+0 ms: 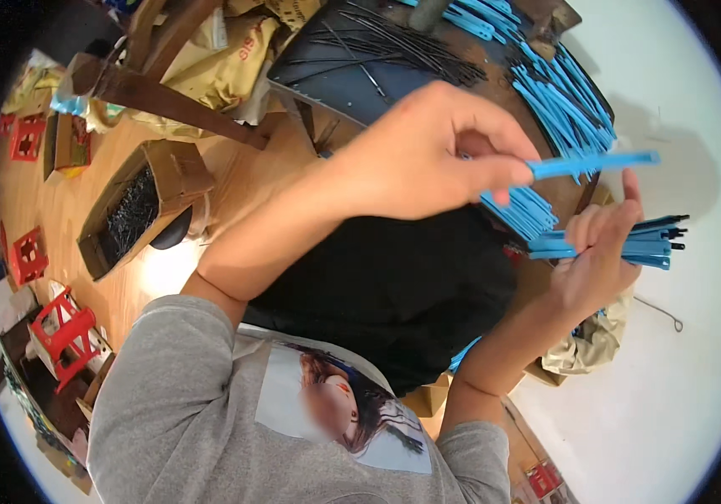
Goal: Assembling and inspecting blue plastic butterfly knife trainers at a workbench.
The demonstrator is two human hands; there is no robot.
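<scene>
My left hand [444, 155] is closed, with a slim blue plastic strip [600, 163] pinched between thumb and fingers. The strip points to the right, slightly blurred, just above my other hand. My right hand [597, 248] is wrapped round a bundle of similar blue strips [648, 249], some with dark tips at the right end; one finger is raised. Below my left hand, more blue strips [520, 210] lie in a row by the table's near edge. Beyond them, a larger pile of blue and black strips [566, 109] is spread out. Thin black rods [369, 55] lie scattered at the far left of the table.
A dark cloth [386, 294] covers my lap. On the floor to the left stands a cardboard box [180, 176] with thin dark pieces, near a wooden frame [163, 105] and yellow sacks [226, 76]. Red plastic stools [66, 332] stand farther left. A white wall [671, 361] rises at right.
</scene>
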